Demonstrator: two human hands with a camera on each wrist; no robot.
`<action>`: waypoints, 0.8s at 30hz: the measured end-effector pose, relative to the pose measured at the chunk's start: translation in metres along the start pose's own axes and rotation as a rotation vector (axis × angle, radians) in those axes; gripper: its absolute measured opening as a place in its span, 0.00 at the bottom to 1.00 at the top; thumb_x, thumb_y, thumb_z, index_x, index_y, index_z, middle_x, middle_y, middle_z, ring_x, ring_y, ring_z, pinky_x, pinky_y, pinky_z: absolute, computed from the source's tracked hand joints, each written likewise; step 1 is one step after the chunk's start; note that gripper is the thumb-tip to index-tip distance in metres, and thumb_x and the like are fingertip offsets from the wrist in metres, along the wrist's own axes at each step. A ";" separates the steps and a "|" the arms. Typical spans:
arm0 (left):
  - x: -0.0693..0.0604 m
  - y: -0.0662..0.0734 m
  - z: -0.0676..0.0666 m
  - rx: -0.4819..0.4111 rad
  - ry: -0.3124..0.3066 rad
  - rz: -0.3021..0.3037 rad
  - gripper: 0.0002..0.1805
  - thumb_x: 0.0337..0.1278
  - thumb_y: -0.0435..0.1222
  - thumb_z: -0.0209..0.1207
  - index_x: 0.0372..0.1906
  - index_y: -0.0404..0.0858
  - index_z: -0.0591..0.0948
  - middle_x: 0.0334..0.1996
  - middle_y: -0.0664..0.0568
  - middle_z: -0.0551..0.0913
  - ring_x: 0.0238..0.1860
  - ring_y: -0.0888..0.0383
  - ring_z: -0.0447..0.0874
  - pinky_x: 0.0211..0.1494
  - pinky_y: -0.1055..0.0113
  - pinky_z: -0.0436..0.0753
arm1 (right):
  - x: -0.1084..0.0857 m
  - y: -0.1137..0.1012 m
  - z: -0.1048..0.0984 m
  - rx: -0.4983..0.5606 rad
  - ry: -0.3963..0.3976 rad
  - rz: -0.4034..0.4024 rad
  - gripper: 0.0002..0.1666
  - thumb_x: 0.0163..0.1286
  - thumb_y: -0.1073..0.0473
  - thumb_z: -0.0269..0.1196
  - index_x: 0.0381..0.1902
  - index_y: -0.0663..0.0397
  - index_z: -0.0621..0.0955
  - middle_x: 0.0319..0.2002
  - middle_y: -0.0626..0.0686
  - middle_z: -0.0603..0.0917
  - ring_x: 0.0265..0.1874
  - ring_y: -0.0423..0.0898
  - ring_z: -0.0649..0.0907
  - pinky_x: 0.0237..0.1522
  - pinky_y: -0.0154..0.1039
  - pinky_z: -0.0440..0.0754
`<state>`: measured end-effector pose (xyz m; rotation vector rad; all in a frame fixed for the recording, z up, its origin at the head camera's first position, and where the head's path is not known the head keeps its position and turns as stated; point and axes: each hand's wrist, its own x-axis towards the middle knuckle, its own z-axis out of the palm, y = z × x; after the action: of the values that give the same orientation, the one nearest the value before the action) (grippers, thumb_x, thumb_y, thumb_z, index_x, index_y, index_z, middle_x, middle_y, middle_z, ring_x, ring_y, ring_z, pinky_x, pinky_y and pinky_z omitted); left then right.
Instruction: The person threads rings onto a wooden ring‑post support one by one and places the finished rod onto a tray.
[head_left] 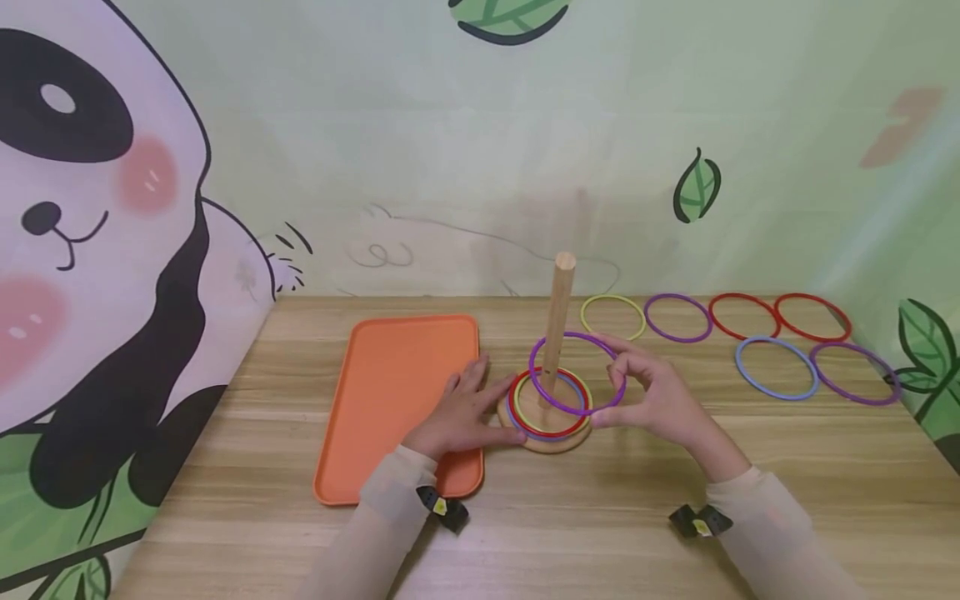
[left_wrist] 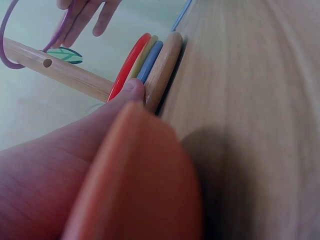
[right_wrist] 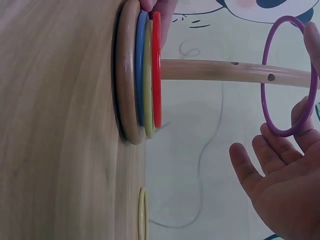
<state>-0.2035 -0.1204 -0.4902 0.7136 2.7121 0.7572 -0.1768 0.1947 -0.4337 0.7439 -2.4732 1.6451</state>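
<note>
My right hand (head_left: 656, 392) pinches a purple ring (right_wrist: 265, 100), which encircles the upright wooden post (head_left: 557, 312) above the stack. On the round wooden base (right_wrist: 128, 75) lie a blue ring (right_wrist: 140, 65), a yellow ring (right_wrist: 147, 90) and a red ring (right_wrist: 157, 75) on top, all around the post. To the left of the base, my left hand (head_left: 461, 417) has its fingers spread. Its thumb touches the edge of the stack by the blue ring, and its other fingers extend over the tray's right edge.
An orange tray (head_left: 397, 400) lies left of the stand. Behind and to the right on the wooden table are loose rings: yellow (head_left: 612, 340), purple (head_left: 678, 294), two red (head_left: 742, 294), blue (head_left: 737, 362) and another purple (head_left: 870, 404). A printed wall (head_left: 480, 150) borders the table's back.
</note>
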 end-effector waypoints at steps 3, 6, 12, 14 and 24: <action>0.000 0.000 0.000 0.002 -0.004 -0.004 0.54 0.56 0.66 0.69 0.84 0.53 0.61 0.85 0.37 0.35 0.85 0.40 0.32 0.85 0.45 0.35 | 0.000 0.001 0.001 0.010 -0.006 -0.007 0.29 0.45 0.69 0.85 0.25 0.56 0.72 0.70 0.66 0.77 0.74 0.68 0.70 0.72 0.70 0.65; 0.000 0.000 -0.001 0.002 -0.006 -0.005 0.55 0.56 0.66 0.69 0.84 0.52 0.61 0.85 0.37 0.34 0.85 0.40 0.32 0.85 0.45 0.35 | -0.001 0.003 0.001 0.023 -0.014 -0.004 0.29 0.45 0.69 0.85 0.25 0.56 0.71 0.71 0.66 0.76 0.74 0.69 0.70 0.72 0.72 0.62; -0.001 -0.001 0.000 -0.005 0.002 -0.006 0.54 0.57 0.65 0.69 0.84 0.52 0.62 0.86 0.38 0.34 0.85 0.39 0.31 0.85 0.45 0.35 | -0.001 0.009 0.001 0.012 -0.013 0.016 0.28 0.46 0.68 0.85 0.26 0.55 0.72 0.71 0.67 0.76 0.73 0.70 0.72 0.72 0.72 0.64; -0.001 -0.001 0.000 0.000 0.001 -0.008 0.53 0.57 0.65 0.69 0.84 0.52 0.62 0.86 0.38 0.34 0.85 0.40 0.31 0.85 0.45 0.35 | -0.001 0.010 0.001 0.011 -0.014 0.017 0.28 0.46 0.68 0.85 0.26 0.54 0.73 0.71 0.68 0.76 0.73 0.70 0.71 0.72 0.72 0.64; -0.002 0.000 0.001 0.000 -0.007 -0.012 0.54 0.56 0.66 0.69 0.84 0.53 0.61 0.86 0.39 0.33 0.85 0.40 0.30 0.85 0.46 0.35 | -0.002 0.018 0.006 -0.004 -0.027 0.088 0.27 0.46 0.66 0.86 0.27 0.55 0.74 0.70 0.70 0.75 0.75 0.69 0.69 0.73 0.72 0.63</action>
<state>-0.2017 -0.1214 -0.4909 0.6985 2.7077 0.7507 -0.1816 0.1954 -0.4518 0.6703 -2.5618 1.6684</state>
